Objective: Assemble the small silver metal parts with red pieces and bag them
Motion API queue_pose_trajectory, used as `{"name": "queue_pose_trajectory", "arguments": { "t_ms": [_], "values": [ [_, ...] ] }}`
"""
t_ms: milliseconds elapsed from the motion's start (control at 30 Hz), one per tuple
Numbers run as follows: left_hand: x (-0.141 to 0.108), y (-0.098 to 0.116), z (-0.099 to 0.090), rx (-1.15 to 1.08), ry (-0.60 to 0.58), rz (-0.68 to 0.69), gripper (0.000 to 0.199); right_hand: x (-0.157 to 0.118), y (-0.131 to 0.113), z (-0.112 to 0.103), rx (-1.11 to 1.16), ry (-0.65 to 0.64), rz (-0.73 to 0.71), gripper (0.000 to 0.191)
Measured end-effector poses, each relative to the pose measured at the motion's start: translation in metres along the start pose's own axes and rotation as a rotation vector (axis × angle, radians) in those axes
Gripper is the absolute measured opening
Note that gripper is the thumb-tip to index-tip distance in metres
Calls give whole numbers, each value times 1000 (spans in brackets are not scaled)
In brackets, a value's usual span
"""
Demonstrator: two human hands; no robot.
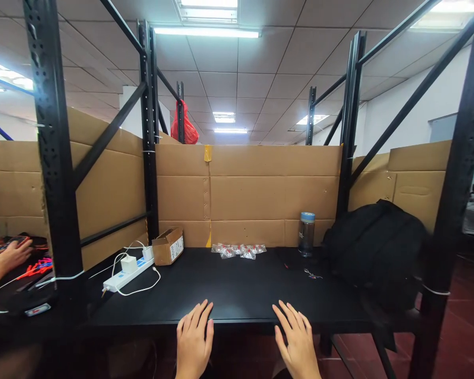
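Note:
My left hand (195, 337) is at the front edge of the black table (237, 295), palm down, its fingers spread and holding nothing. To its right, my right hand (295, 337) is also at the edge, fingers apart with nothing in them. Farther back, by the cardboard wall, lie several small clear plastic bags (239, 250) with bits of red in them. A dark bottle (306, 237) with a blue lid stands upright right of the bags. Between the bottle and my right hand lies a small metallic item (313, 274), too small to make out.
A white power strip (128, 275) with plugs and cables lies at the left, beside an open small cardboard box (168, 246). A black bag (375, 247) fills the right end. Black rack posts (59, 158) frame both sides. Another person's hand (11, 255) is at far left.

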State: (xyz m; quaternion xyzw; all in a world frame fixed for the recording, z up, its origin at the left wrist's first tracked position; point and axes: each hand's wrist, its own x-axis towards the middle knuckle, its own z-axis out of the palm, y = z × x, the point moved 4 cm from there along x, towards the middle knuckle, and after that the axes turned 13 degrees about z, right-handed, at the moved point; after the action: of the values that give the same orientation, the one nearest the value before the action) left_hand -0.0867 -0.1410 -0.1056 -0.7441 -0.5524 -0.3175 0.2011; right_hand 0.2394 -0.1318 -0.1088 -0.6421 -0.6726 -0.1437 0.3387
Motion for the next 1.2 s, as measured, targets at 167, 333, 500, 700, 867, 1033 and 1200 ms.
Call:
{"name": "queue_pose_trajectory", "arguments": {
  "t_ms": [167,333,500,700,867,1033,1200],
  "values": [
    [0,1,-4,72,196,140,40,-1,1,3,14,165,-72,49],
    [1,4,-11,88,229,150,38,0,-2,1,21,190,-74,51],
    [2,5,-9,107,235,166,38,-1,-1,5,24,200,-70,53],
    [-2,0,-5,98,220,182,39,-2,-2,6,27,206,-59,51],
    [-4,-1,-6,55,205,197,42,-2,-1,7,20,194,-61,52],
    [-4,-1,-7,37,201,189,47,-2,-2,8,22,209,-68,52],
    [-4,-1,-7,33,197,196,50,-1,-1,8,29,211,-69,53]
  ]
}}
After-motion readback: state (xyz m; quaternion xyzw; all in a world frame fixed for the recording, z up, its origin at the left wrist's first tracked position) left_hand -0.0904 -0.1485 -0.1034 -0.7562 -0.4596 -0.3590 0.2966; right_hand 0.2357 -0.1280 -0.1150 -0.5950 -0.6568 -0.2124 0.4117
